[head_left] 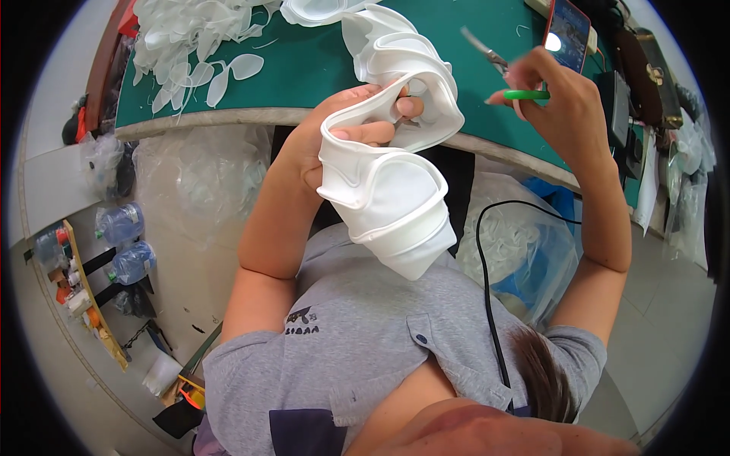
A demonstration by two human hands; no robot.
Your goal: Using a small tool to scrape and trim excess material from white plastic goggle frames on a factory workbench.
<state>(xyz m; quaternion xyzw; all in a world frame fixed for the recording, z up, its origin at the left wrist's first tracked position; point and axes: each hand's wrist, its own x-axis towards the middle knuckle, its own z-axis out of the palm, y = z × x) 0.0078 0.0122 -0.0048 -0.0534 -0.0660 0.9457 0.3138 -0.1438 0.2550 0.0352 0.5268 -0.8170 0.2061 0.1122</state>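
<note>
My left hand (pixel 327 125) is closed around a white strip of soft-looking moulded cup shapes (pixel 399 190) with raised rims. Some of its fingers show inside the hollow of one cup. The strip hangs over the table's front edge toward my chest, and its other end runs back over the green tabletop. To the right, my right hand (pixel 570 102) grips a pair of scissors (pixel 526 95) by the green handle. The metal blades point away to the far left, apart from the white strip, and look slightly blurred.
A heap of translucent leaf-shaped offcuts (pixel 190 45) lies on the green table (pixel 304 83) at the back left. A phone (pixel 567 34) stands at the back right. Below the table are clear plastic bags (pixel 205 167), and a black cable (pixel 487 281) runs beside my body.
</note>
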